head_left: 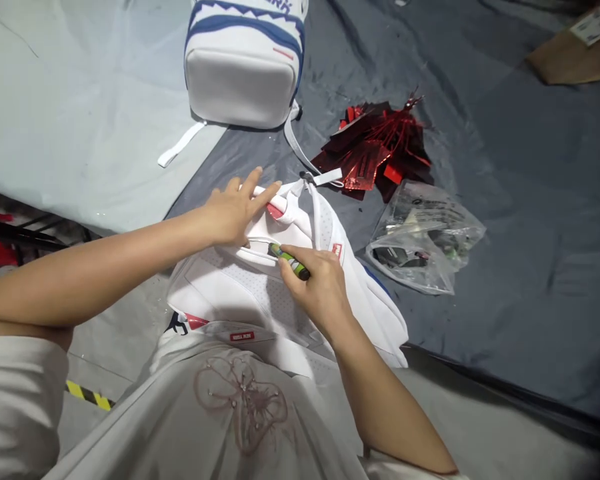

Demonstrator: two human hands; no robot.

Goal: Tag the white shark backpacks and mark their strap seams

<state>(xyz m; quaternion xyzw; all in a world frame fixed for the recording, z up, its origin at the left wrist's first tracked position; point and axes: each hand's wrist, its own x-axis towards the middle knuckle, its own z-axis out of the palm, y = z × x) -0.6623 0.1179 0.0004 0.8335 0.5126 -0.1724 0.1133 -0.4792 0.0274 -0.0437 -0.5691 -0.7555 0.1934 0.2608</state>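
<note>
— Holding a green lighter (289, 260) in the right hand (320, 290), fingers closed round it, its tip just at the white bag (260, 287) near the table's front edge. See it?

— Yes. The left hand (233, 213) lies flat on the bag's top, fingers spread and pressing the fabric by the strap (300, 200), gripping nothing.

— What worries you?

— The lighter tip sits very close to the left fingers and to the mesh panel. If it is lit, I'd guess a flame held too long could scorch the white fabric or catch a fingertip.

— Anything else?

— The bag hangs partly over the front edge onto the lap; a loose press could let it slide off. Behind it, red tags (375, 150) and a plastic pouch (423, 237) lie right of centre, and a second backpack (243, 67) stands near the far edge, well apart from the hands.
</note>
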